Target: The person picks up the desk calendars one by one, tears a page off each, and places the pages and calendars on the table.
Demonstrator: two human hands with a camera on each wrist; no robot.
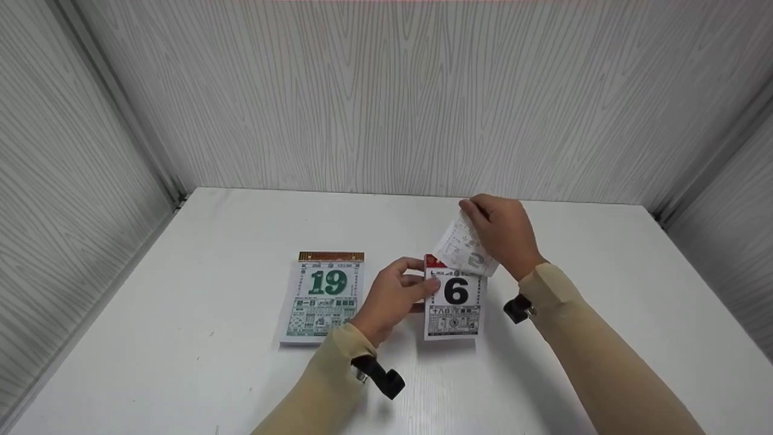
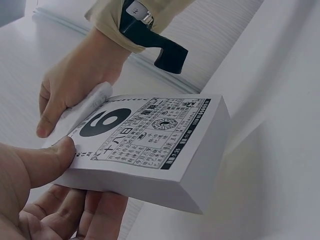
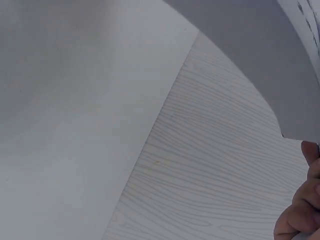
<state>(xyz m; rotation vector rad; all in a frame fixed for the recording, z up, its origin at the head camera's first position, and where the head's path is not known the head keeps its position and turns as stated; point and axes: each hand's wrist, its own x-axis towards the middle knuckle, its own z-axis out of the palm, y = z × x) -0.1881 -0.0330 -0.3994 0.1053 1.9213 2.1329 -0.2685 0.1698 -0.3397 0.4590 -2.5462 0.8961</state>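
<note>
A tear-off calendar (image 1: 454,320) with a black 6 is held raised and tilted over the table. My left hand (image 1: 395,296) grips its left edge, thumb on the front page and fingers underneath, as the left wrist view shows with the thick block of pages (image 2: 135,187). At the top, my right hand (image 1: 504,232) pinches a thin leaf (image 1: 464,246), lifted and folded back across the red header (image 1: 430,260). Faint reversed print shows through this leaf. In the left wrist view it curls beside the right hand (image 2: 82,75).
A second tear-off calendar (image 1: 323,299) with a green 19 and a brown-gold header lies flat, left of my left hand. The white table (image 1: 199,272) meets a wood-grain back panel (image 1: 386,96), with side panels at left and right.
</note>
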